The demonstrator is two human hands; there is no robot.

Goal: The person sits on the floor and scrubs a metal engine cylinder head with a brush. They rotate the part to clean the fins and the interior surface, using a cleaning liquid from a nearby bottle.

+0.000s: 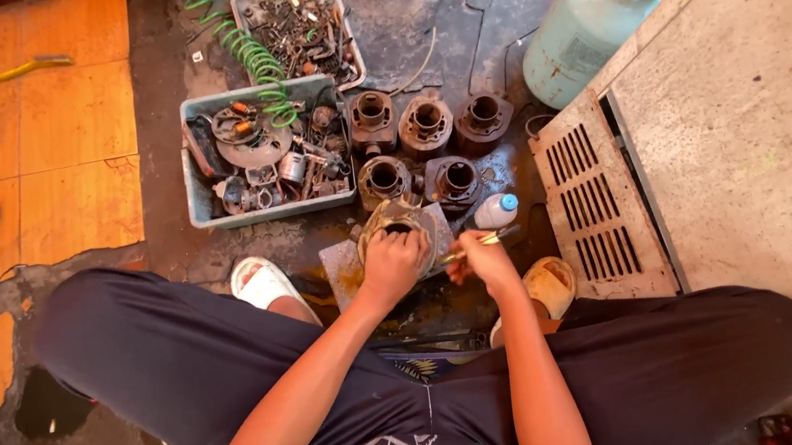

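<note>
- Left hand point(391, 263) clamped over the top of a metal engine cylinder point(398, 222), standing on a flat plate point(339, 264) on the floor between the person's feet.
- Right hand point(481, 254) pinches a thin brush-like tool point(487, 239) — tip aimed at the cylinder.
- Step, as judged: cleaning the part; next stroke needs the cylinder held steady.
- Five more cylinders point(425, 125) just behind; small white bottle point(496, 210) beside.
- Grey tray point(201, 210): mixed engine parts. White tray point(243, 11): small dark hardware.
</note>
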